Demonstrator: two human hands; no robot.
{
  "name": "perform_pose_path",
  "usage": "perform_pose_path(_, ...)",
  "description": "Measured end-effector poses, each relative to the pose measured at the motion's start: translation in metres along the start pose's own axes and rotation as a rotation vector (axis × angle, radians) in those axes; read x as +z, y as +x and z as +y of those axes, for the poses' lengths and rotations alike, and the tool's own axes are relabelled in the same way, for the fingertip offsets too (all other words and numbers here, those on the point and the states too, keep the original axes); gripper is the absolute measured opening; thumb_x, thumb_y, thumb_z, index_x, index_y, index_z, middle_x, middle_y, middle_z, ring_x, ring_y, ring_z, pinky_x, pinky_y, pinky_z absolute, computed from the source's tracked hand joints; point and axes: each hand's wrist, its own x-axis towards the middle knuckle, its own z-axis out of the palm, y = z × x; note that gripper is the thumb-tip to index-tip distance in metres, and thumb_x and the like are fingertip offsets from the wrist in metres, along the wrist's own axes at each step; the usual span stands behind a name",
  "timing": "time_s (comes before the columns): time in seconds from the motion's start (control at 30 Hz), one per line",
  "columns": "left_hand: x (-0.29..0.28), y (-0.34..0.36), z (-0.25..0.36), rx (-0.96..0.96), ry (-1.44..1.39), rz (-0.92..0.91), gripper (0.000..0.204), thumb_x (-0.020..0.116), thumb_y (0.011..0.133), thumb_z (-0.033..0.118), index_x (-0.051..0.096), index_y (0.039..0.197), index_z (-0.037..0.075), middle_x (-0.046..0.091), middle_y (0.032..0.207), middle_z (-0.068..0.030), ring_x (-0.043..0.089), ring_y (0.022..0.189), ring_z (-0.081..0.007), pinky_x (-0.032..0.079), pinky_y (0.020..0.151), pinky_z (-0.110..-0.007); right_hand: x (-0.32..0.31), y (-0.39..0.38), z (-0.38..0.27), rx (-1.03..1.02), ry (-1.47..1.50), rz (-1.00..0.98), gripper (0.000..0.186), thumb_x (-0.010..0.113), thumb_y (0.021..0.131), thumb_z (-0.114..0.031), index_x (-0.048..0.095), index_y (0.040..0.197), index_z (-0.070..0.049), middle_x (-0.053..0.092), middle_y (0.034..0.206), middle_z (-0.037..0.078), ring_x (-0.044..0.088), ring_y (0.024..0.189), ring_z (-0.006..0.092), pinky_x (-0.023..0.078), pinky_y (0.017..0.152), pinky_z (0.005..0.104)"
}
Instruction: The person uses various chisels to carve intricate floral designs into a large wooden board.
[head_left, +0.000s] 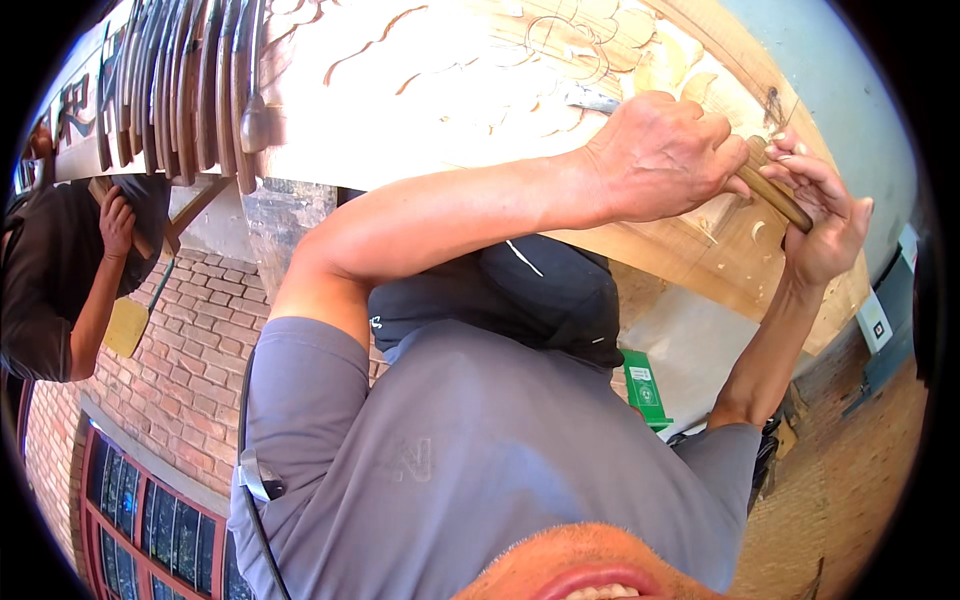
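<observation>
My left hand is closed in a fist above a pale wooden board, beside the upper end of a rounded wooden tool handle. The handle slants down to the right, and its lower end lies against the palm of my right hand. The fingers of that hand curl loosely about it. No blade shows, so the tool's kind cannot be told. A small blue-grey piece lies just left of my left fist, partly hidden. Curled shavings and carved outlines are on the board around my hands.
Several wooden-handled carving tools lie in a row at the board's left end. Another person's hand holds a wooden piece at far left. A green box stands below the board, and a yellow panel is near the brick paving.
</observation>
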Motion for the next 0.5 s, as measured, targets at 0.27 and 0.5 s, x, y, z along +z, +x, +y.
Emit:
perform_pose_path(0.27, -0.013, -0.003, 0.003, -0.059, 0.006, -0.056, 0.038, 0.078, 0.096, 0.049, 0.067, 0.085, 0.015, 0.063, 0.076, -0.0019, 0.071, 0.069, -0.023, 0.053, 0.058, -0.037, -0.003, -0.003, 0.007, 0.044, -0.01, 0.148, 0.108, 0.016, 0.111, -0.073, 0.072, 0.123, 0.018, 0.066, 0.139, 0.039, 0.07, 0.125, 0.0472, 0.055, 0.115, 0.0532)
perform_pose_path(0.5, -0.002, 0.0, 0.006, -0.022, -0.008, -0.02, 0.037, 0.078, 0.096, 0.048, 0.068, 0.085, 0.015, 0.062, 0.076, -0.0022, 0.07, 0.068, -0.0238, 0.052, 0.057, -0.037, 0.024, -0.002, 0.003, -0.102, -0.278, 0.11, 0.104, 0.011, 0.116, -0.065, 0.074, 0.119, 0.017, 0.074, 0.127, 0.036, 0.073, 0.124, 0.042, 0.055, 0.117, 0.0538)
